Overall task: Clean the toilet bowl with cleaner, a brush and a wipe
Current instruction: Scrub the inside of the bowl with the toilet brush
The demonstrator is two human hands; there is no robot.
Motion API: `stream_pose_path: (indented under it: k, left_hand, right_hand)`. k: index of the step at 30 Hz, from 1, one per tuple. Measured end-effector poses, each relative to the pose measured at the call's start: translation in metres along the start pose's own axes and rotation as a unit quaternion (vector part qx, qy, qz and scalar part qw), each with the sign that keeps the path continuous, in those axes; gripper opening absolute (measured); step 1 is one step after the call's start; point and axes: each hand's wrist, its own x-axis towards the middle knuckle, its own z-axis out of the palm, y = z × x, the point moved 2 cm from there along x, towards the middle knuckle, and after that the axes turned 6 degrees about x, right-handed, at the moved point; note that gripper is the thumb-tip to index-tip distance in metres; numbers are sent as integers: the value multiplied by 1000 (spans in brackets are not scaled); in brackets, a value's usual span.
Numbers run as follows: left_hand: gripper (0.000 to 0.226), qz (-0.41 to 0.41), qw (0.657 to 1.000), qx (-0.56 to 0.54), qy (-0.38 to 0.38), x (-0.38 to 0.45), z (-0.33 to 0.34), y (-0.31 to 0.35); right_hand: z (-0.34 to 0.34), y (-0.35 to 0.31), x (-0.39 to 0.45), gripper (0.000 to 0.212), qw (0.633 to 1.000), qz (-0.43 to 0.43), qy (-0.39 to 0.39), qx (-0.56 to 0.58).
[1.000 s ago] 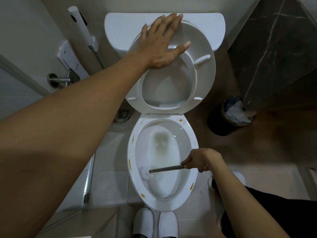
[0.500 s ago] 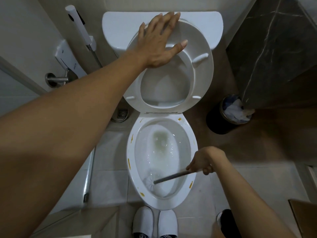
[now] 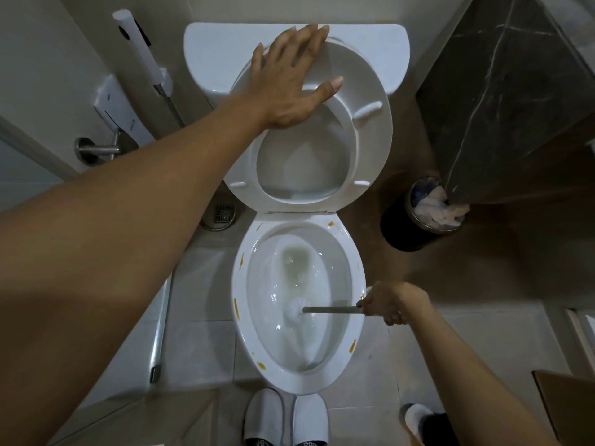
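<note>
Nearest to us, two white slippers [image 3: 286, 416] stand side by side on the floor [image 3: 199, 317], just in front of the bowl [image 3: 240, 320]. A third slipper [image 3: 417, 418] shows at lower right, beside a dark trouser leg.

We note the bowl's rim carries several yellow-brown spots [image 3: 237, 309]; water stands in the bowl. The brush [image 3: 331, 310] lies nearly level across the right side of the rim, its white head [image 3: 294, 310] inside the bowl, against the wet inner wall. Our right hand [image 3: 391, 302] is at the right edge of the rim; its grip is closed round the end of the brush handle.

Further back, the seat [image 3: 370, 149] is raised and leans toward the tank [image 3: 219, 56]. Our left hand [image 3: 291, 77] rests flat on the upper left of the seat, fingers straight and spread, so this grip is open and holds nothing.

Left of the toilet we see a floor drain [image 3: 223, 214], a metal wall fitting [image 3: 96, 149] and a white sprayer [image 3: 141, 54] on the wall. To the right, a dark bin [image 3: 409, 226] with crumpled paper stands near a dark marbled panel [image 3: 502, 101].
</note>
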Motion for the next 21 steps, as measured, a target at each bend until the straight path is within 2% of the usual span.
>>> stream_pose_path:
  k: [6, 12, 14, 18, 21]
  left_hand:
    - [75, -4, 1000, -4, -6, 0, -1, 2]
    - [75, -4, 1000, -1, -7, 0, 0, 2]
    - [74, -4, 1000, -2, -5, -1, 0, 2]
    - [75, -3, 1000, -2, -4, 1, 1, 0]
    - [77, -4, 1000, -1, -6, 1, 2, 0]
  right_hand:
    - [-10, 3, -13, 37, 999, -6, 24, -37]
    - [-14, 6, -5, 30, 993, -14, 112, -20]
    - [-18, 5, -15, 25, 996, 2, 83, -44]
    - [-31, 1, -42, 13, 990, 48, -32, -126]
    - [-37, 2, -35, 19, 991, 36, 19, -130]
